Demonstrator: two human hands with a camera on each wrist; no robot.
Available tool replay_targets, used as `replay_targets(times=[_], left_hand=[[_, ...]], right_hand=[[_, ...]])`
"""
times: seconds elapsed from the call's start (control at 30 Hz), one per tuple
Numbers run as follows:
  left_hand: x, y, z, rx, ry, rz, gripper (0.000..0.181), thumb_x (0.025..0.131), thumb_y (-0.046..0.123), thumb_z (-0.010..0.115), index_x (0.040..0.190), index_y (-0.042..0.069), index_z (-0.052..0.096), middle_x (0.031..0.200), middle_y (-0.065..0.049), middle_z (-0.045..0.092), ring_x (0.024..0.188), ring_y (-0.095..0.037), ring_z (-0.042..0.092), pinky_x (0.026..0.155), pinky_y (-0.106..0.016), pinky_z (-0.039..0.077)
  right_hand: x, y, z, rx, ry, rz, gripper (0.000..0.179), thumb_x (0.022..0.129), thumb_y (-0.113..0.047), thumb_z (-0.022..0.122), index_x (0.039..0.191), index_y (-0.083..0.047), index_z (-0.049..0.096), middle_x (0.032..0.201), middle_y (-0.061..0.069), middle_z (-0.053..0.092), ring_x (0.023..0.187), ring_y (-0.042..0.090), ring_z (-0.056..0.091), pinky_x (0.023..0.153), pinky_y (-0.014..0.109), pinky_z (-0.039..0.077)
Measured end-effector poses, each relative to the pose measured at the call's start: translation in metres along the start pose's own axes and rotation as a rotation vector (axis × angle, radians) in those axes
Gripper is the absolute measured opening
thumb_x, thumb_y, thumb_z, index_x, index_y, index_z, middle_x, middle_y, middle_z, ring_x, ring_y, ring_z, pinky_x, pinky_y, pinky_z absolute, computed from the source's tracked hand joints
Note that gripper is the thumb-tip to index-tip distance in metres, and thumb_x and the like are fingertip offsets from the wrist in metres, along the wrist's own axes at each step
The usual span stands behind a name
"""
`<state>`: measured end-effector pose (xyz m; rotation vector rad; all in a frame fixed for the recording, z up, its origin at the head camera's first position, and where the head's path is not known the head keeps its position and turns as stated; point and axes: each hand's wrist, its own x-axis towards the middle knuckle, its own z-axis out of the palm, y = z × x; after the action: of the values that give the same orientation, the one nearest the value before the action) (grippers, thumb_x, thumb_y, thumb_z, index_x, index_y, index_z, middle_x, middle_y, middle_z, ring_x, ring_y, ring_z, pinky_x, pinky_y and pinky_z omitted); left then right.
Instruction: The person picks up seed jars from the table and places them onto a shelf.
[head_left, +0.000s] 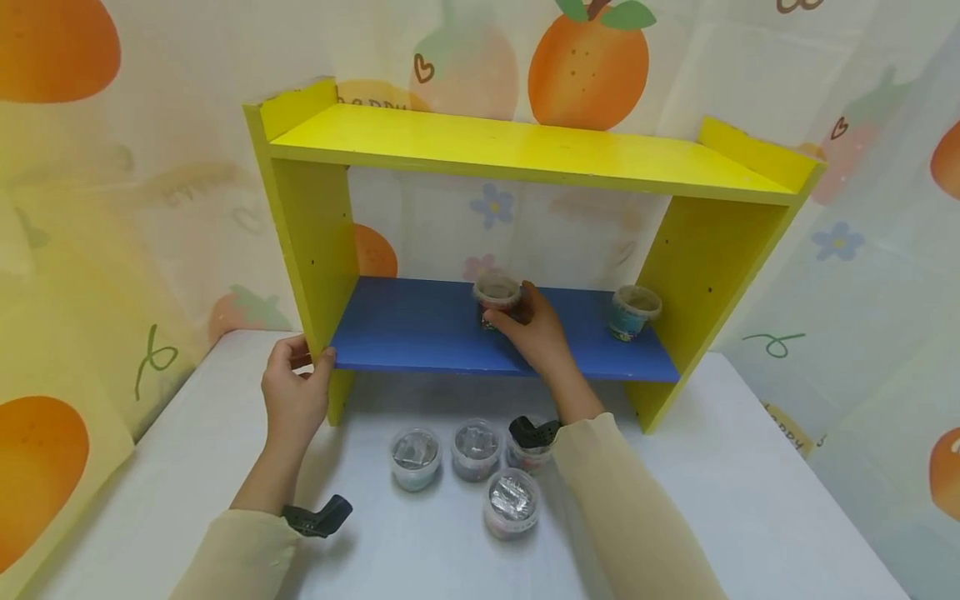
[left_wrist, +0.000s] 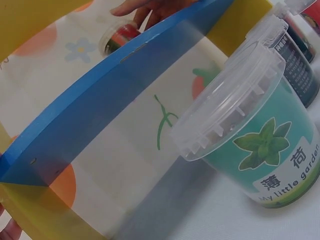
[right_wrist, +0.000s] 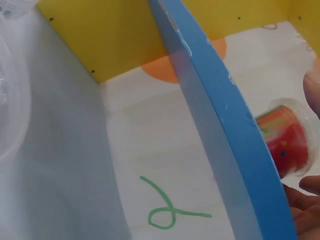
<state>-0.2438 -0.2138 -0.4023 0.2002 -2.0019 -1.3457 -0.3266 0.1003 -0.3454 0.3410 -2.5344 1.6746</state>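
A: Left end first. What was the grip?
B: I had the left hand (head_left: 294, 392) on the left panel (head_left: 300, 250): narrow pinch, thumb at the front edge, fingers curled on the outer side. Panel was flat, painted yellow, with small dark holes.

A: Next?
B: Blue board (head_left: 412, 321), smooth paint, scuffed front edge in the wrist views. Below it, on the white table (head_left: 750, 492), I counted four lidded tubs: left tub (head_left: 415, 458), middle tub (head_left: 476, 450), front tub (head_left: 512, 504), and right tub (head_left: 528, 457), part hidden by the black wrist unit (head_left: 534, 432). Round, clear plastic lids; crinkled silver showed under the front one.

A: Right hand?
B: Right hand (head_left: 538, 329) held the red-labelled cup (head_left: 497, 289) between thumb and fingers, near mid-board at the back, roughly upright. Couldn't tell if its base touched the board. Tapered, with a clear rim. Further right, the blue-green cup (head_left: 633, 312) stood on the board beside the yellow right panel (head_left: 690, 275).

A: Any text?
B: Left wrist view gave me the mint tub (left_wrist: 265, 145): teal, green leaf picture, 薄荷, "My little garden", ribbed lid. The dark tub (left_wrist: 300, 70) behind had white print, mostly too small for me. Held cup: red and orange, no words legible. Far right, the fruit-print backdrop (head_left: 847, 275) read "HAPPY".
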Motion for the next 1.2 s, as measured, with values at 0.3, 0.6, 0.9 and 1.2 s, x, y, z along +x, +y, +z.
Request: replay_targets(times=[0.3, 0.6, 0.9, 1.2], left_hand=[[0.001, 0.000, 0.003, 0.014, -0.021, -0.004, 0.035, 0.095, 0.023, 0.064, 0.120, 0.000, 0.057, 0.112, -0.013, 0.063, 0.095, -0.013, 0.053, 0.073, -0.009, 0.043], [-0.001, -0.001, 0.002, 0.008, -0.004, -0.001, 0.033, 0.094, 0.020, 0.065, 0.118, -0.001, 0.058, 0.109, -0.014, 0.063, 0.091, -0.010, 0.053, 0.071, -0.008, 0.043], [-0.002, -0.001, 0.001, 0.023, -0.008, -0.028, 0.034, 0.095, 0.022, 0.065, 0.120, 0.000, 0.057, 0.111, -0.013, 0.062, 0.095, -0.013, 0.053, 0.074, -0.010, 0.043], [-0.001, -0.002, 0.000, 0.020, 0.004, -0.012, 0.034, 0.094, 0.021, 0.065, 0.119, 0.000, 0.058, 0.110, -0.013, 0.063, 0.091, -0.008, 0.052, 0.073, -0.010, 0.044]], right_hand=[[-0.036, 0.002, -0.018, 0.004, 0.012, -0.011, 0.102, 0.083, -0.057, 0.071, 0.159, -0.019, 0.015, 0.157, 0.006, 0.035, 0.145, 0.025, 0.035, 0.115, 0.041, 0.035], [-0.075, 0.019, -0.031, -0.010, -0.011, -0.145, 0.079, 0.091, -0.034, 0.070, 0.154, -0.009, 0.029, 0.153, 0.011, 0.041, 0.141, 0.026, 0.041, 0.113, 0.038, 0.036], [-0.099, 0.025, -0.038, -0.083, -0.106, -0.219, 0.064, 0.087, -0.028, 0.075, 0.143, -0.009, 0.049, 0.145, 0.008, 0.050, 0.138, 0.025, 0.044, 0.112, 0.038, 0.036], [-0.116, 0.004, -0.046, -0.292, -0.353, -0.258, 0.063, 0.080, -0.038, 0.081, 0.136, -0.017, 0.058, 0.133, -0.002, 0.059, 0.122, 0.023, 0.056, 0.103, 0.046, 0.047]])
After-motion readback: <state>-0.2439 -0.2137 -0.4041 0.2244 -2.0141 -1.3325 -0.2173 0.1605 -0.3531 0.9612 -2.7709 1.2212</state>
